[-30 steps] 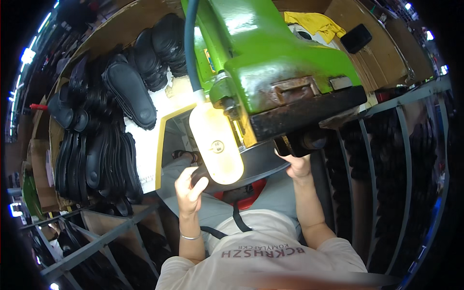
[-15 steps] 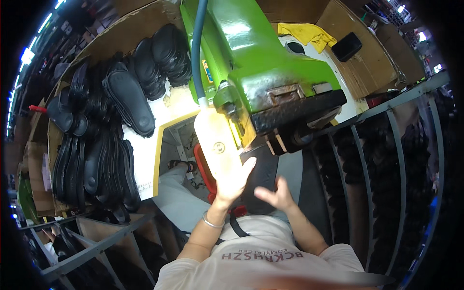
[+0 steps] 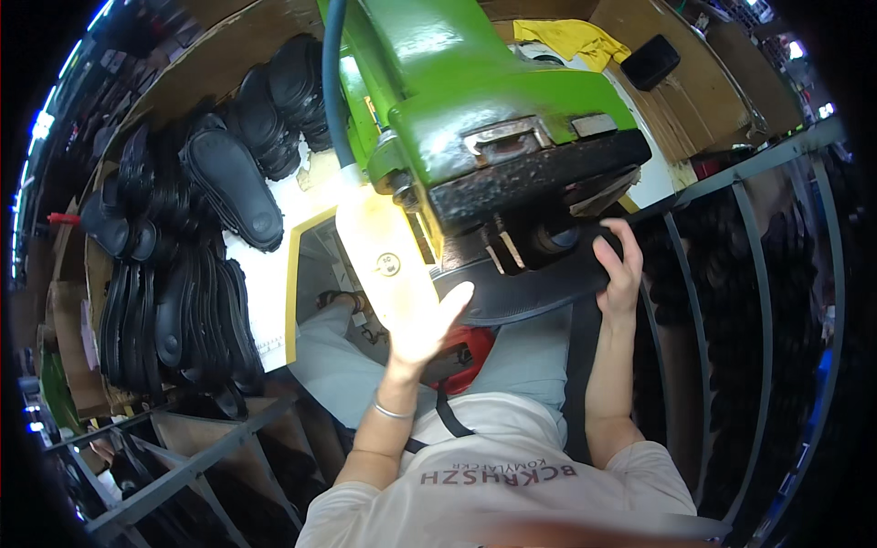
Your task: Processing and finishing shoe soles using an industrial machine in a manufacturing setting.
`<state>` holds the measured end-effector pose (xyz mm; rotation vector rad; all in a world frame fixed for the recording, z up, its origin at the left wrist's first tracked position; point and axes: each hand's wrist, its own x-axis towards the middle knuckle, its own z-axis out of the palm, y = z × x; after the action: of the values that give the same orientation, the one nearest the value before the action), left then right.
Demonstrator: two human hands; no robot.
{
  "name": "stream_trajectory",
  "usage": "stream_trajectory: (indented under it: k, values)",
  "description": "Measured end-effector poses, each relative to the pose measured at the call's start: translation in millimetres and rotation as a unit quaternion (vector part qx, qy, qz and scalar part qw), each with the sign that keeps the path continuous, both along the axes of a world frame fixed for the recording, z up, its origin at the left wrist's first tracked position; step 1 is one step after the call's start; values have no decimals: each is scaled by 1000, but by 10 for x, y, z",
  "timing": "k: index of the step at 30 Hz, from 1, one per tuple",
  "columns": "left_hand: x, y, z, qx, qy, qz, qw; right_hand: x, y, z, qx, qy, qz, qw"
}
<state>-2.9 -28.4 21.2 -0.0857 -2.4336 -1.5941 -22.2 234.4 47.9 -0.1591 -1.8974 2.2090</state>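
A long black shoe sole (image 3: 525,297) lies crosswise under the black front of a green machine (image 3: 512,100). My right hand (image 3: 621,269) grips its right end, with fingers curled over the edge. At the left end is my left hand (image 3: 425,333), its thumb stretched out over the sole's edge. Its other fingers are lost behind a brightly glowing lamp plate (image 3: 379,247), so their grip does not show. Small metal parts (image 3: 501,248) of the machine stand over the sole's middle.
Stacks of black soles (image 3: 196,306) fill the worktable on the left, one sole (image 3: 233,187) lying flat on top. A blue-grey hose (image 3: 335,82) runs down to the lamp. At back right are a yellow cloth (image 3: 571,41) and a black phone-like object (image 3: 650,62). Metal racks (image 3: 681,274) stand right.
The sole has turned from lengthwise to crosswise under the machine. My right hand has moved right and up and closed on its end. My left hand has shifted slightly left.
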Motion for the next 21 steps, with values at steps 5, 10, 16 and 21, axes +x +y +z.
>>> stream_trajectory:
  k: [5,10,16,21]
  values:
    - [-106,-509,162,233,-6,-113,966,-240,-249,-62,-54,-13,132,990]
    - [-8,-968,323,252,-48,-73,964,-61,-744,-71,-63,-31,156,985]
    - [393,-1235,-86,297,-126,4,946,-80,-1078,42,55,41,229,971]
    - [731,-668,-518,219,-284,-18,933,-170,-1169,-45,154,104,185,965]
